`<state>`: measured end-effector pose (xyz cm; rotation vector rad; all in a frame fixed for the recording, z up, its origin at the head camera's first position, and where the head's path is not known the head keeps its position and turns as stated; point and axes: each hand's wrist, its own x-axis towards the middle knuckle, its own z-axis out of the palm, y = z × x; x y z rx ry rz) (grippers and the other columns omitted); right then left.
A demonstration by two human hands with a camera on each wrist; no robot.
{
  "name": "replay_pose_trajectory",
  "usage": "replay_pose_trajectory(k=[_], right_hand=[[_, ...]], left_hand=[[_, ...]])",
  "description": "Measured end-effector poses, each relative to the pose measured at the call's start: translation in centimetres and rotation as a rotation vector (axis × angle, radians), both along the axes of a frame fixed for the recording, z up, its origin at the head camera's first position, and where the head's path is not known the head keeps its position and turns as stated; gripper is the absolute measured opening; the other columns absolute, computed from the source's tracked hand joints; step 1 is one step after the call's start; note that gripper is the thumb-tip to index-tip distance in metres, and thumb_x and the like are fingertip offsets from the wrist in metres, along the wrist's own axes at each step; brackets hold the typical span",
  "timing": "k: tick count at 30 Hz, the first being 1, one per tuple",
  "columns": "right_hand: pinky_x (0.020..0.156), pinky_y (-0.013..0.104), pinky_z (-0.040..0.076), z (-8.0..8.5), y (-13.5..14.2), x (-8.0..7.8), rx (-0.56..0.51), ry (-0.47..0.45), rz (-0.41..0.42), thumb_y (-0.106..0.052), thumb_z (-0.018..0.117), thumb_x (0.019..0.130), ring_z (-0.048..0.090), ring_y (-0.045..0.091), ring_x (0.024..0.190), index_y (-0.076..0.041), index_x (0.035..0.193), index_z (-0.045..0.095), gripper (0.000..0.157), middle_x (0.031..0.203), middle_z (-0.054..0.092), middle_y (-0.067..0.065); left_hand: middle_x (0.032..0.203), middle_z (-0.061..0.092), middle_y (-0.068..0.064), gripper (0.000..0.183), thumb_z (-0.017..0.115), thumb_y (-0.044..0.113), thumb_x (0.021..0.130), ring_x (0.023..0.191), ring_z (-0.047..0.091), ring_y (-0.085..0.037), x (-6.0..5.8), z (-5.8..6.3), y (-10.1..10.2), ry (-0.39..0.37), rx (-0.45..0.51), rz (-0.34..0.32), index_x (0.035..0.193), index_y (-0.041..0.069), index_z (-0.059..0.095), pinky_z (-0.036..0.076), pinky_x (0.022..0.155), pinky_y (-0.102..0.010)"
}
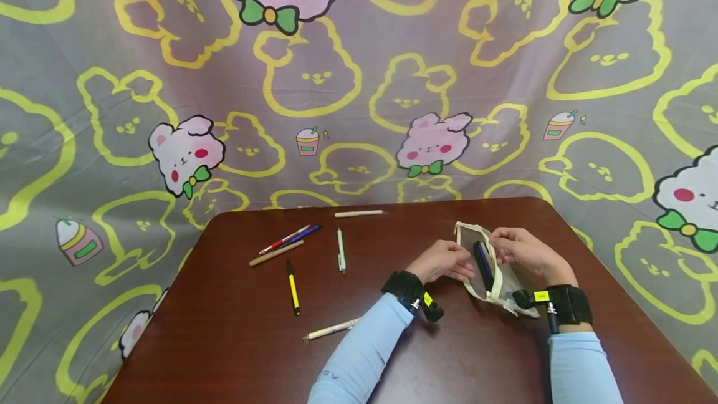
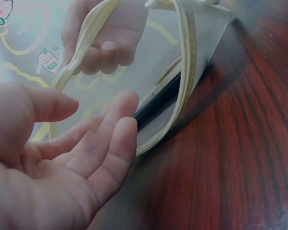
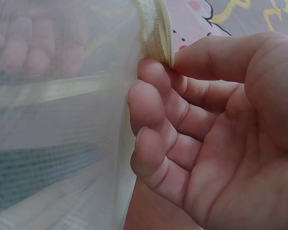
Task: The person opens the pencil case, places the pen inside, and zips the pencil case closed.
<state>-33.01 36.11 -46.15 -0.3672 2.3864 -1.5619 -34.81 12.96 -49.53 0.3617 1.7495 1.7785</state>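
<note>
The right grip (image 1: 521, 249) pinches the zipped edge (image 3: 159, 36) of the mesh pouch (image 1: 507, 284), toward the surface (image 1: 224, 335)'s right; the left grip (image 1: 445, 260), relaxed and holding nothing, is near the pens (image 1: 483, 267) inside. Drawing that edge gently taut should best hold the opening wide.

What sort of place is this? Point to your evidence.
Probably a makeshift indoor workspace: a cartoon-print curtain hangs right behind a dark table, and pens lie scattered across it.
</note>
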Motion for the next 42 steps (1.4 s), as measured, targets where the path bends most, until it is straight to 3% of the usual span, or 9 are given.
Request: replay_pose_trajectory(k=[9,24,28,32,36,39,42], right_hand=[[0.066,0.037,0.054,0.2,-0.2,0.3,0.015,-0.006,-0.02,-0.025,0.054,0.101,0.059,0.021,0.069,0.013,0.115,0.051,0.04,0.08,0.056,0.005],[0.065,0.036,0.054,0.3,-0.5,0.6,-0.001,-0.001,-0.019,-0.021,0.053,0.101,0.059,0.022,0.069,0.014,0.113,0.05,0.038,0.08,0.057,0.006],[0.066,0.036,0.055,0.2,-0.4,0.6,0.011,0.0,-0.018,-0.022,0.055,0.101,0.059,0.023,0.07,0.014,0.115,0.05,0.04,0.08,0.058,0.007],[0.066,0.036,0.055,0.2,-0.3,0.5,0.018,-0.008,-0.024,-0.024,0.055,0.101,0.059,0.024,0.07,0.013,0.116,0.051,0.04,0.08,0.059,0.006],[0.065,0.036,0.055,0.1,-0.3,0.4,0.007,0.002,-0.011,-0.023,0.054,0.101,0.059,0.022,0.069,0.013,0.114,0.051,0.039,0.08,0.058,0.006],[0.065,0.037,0.055,0.2,-0.3,0.5,0.009,0.01,0.001,-0.024,0.054,0.101,0.059,0.023,0.069,0.014,0.114,0.05,0.04,0.079,0.058,0.007],[0.065,0.037,0.055,0.2,-0.4,0.6,0.015,0.003,-0.009,-0.025,0.056,0.1,0.059,0.026,0.069,0.013,0.114,0.051,0.041,0.079,0.059,0.008]], left_hand=[[0.104,0.071,-0.026,0.027,0.058,0.016,0.098,0.085,0.075,-0.029,0.5,0.8,-0.6,0.058,-0.085,-0.014,0.114,-0.004,0.062,0.054,0.061,-0.027],[0.092,0.073,-0.015,0.019,0.063,0.019,0.096,0.075,0.072,-0.022,1.8,3.1,-3.0,0.271,-0.251,-0.037,0.107,0.004,0.066,0.058,0.075,-0.044],[0.082,0.072,-0.005,0.012,0.062,0.02,0.096,0.07,0.071,-0.017,2.3,3.8,-3.7,0.327,-0.289,-0.054,0.101,0.01,0.066,0.058,0.073,-0.044],[0.081,0.072,-0.001,0.011,0.063,0.022,0.096,0.076,0.072,-0.02,3.1,4.9,-4.9,0.388,-0.328,-0.095,0.1,0.013,0.066,0.057,0.072,-0.042],[0.085,0.071,-0.001,0.009,0.063,0.024,0.096,0.081,0.072,-0.022,4.0,5.7,-6.4,0.511,-0.414,-0.137,0.098,0.016,0.065,0.055,0.069,-0.03],[0.085,0.07,0.003,0.009,0.063,0.026,0.095,0.077,0.07,-0.015,4.9,5.9,-7.8,0.639,-0.532,-0.168,0.099,0.018,0.065,0.051,0.064,-0.022],[0.087,0.067,0.008,0.012,0.063,0.03,0.095,0.074,0.063,-0.007,5.7,5.9,-9.3,0.754,-0.657,-0.179,0.101,0.021,0.065,0.047,0.065,-0.021]])
